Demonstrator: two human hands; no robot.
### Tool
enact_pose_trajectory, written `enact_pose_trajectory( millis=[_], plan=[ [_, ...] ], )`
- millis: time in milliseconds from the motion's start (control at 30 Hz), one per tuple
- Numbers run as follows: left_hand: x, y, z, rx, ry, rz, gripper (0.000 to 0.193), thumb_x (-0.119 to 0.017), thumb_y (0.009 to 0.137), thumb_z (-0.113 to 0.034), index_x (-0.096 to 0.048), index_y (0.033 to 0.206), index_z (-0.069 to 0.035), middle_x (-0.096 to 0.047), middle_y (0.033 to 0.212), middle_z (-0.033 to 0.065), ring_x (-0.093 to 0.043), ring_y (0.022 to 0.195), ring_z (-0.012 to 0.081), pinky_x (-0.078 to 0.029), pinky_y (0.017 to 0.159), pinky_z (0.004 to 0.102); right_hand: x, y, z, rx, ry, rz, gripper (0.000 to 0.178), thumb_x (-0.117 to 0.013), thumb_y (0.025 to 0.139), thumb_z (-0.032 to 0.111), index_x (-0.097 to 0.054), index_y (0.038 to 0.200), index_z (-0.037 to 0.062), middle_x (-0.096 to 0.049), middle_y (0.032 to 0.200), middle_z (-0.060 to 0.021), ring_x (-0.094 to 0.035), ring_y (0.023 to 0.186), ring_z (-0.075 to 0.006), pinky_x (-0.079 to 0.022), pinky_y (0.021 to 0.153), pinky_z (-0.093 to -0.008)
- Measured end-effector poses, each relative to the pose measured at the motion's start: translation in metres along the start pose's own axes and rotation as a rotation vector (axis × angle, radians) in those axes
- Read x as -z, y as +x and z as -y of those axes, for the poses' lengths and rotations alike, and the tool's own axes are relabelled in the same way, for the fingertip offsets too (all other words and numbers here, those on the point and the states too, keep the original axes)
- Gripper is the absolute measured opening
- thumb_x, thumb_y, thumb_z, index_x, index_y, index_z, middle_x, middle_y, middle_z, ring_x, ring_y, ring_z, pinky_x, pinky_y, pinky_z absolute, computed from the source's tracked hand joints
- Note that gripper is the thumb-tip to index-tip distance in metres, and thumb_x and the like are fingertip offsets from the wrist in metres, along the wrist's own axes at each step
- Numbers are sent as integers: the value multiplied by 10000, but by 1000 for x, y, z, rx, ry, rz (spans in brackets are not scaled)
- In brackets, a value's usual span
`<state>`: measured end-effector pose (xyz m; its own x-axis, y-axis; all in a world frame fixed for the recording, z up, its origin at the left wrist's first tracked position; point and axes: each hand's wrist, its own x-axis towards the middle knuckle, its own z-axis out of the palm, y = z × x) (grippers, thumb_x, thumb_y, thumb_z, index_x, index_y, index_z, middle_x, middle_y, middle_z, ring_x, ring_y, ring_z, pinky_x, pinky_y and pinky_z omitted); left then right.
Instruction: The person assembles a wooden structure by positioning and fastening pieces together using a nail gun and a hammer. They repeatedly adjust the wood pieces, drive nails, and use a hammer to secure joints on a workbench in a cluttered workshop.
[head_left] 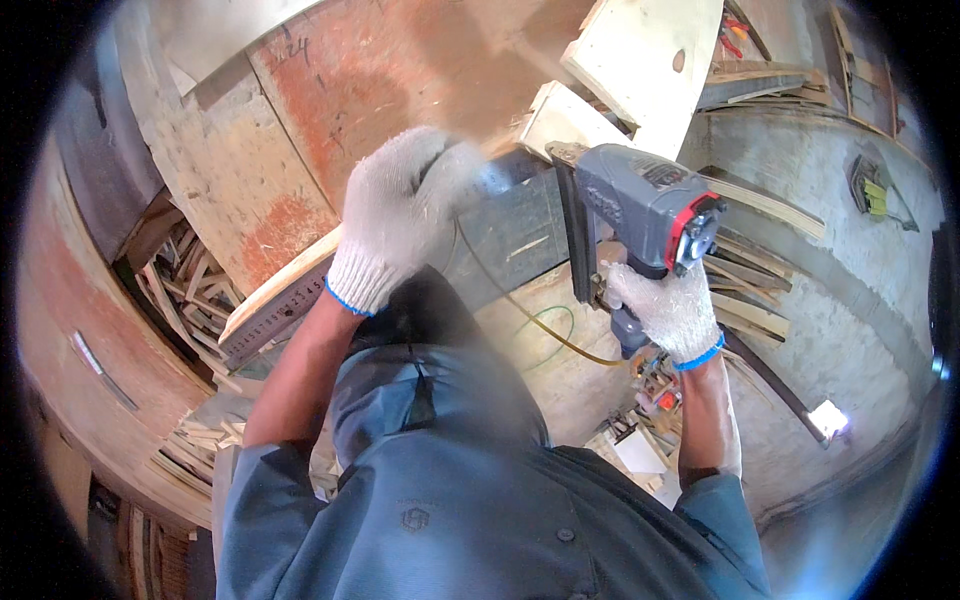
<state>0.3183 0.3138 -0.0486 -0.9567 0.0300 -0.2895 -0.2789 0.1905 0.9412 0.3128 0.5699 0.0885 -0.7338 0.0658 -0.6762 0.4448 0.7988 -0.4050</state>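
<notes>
Head view, the only one: nail gun [640, 190], grey with red trim, is up off the floor [830, 330], right of centre, near the pale boards [650, 60]; gloved right hand [665, 310] has its fingers wrapped round the handle below the body; left hand [400, 200], also gloved, is raised over the near edge of the reddish-brown table [350, 80], fingers bent and blurred, can't make out whether they pinch anything; gun should be heavy and top-weighted, stiff, hard-shelled; the handle is the place to hold, knit glove may slip a bit on smooth casing, so a full wrap beats a fingertip hold; keep fingers off the long black magazine [577, 235] and its nose end; thin yellowish hose [540, 325] loops between the hands toward the foot of the handle, soft, could snag or tug; edges: pale wood strip [285, 278] and marked rule [280, 318] at the table's near left, grey band [510, 235] between the hands, board corners just beyond the gun's nose; most swing room looks to be right, over the floor, minding the wood strips [750, 290] just beside.
</notes>
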Motion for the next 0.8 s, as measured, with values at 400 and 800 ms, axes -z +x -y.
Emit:
enact_pose_trajectory(
  millis=[400,800],
  plan=[
    [-29,-15,-31,87,-262,-29,289,-680,1010,-186,-716,1233,-4,-731,1122,94,-701,961,164,-562,863,287,-11,-15,-39,113,302,-108,268,-691,887,19,-625,1143,-22,-639,787,-37,-590,623,-121,-502,594,-301],
    [-188,9,48,12,-1129,473,493,-655,1027,-217,-523,1425,42,-609,1393,173,-602,1274,273,-488,1111,439,-13,-108,-118,-165,608,-363,293,-669,890,-1,-620,1179,1,-677,757,-65,-654,638,-152,-525,599,-305]
  ],
)
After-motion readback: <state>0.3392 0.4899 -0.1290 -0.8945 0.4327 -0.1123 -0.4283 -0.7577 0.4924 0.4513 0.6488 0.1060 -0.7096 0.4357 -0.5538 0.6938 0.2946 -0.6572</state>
